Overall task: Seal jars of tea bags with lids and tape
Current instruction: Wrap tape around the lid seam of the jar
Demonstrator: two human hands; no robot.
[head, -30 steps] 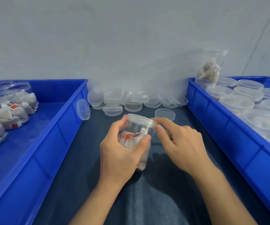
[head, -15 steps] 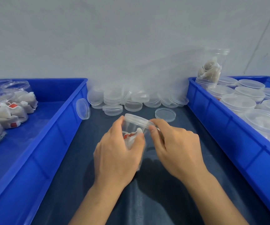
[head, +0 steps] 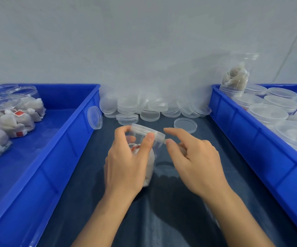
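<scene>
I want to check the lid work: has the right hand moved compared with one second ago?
Yes. The right hand has come off the jar and shifted slightly right, toward the right blue bin.

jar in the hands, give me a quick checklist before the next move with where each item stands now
1. Lid on the jar: ok, it covers the mouth.
2. Lid fully tightened: cannot tell, the seam is too small to read.
3. Jar held firmly: ok, the left hand grips it, thumb up at the lid's edge.
4. Jar upright: not ok, it tilts with the top leaning away and left.
5. Tape in place along the lid's edge: cannot tell, the right hand has thumb and forefinger at the rim, but no tape shows clearly.
6. Tea bags inside: ok, bags and a red tag show through the wall.
</scene>
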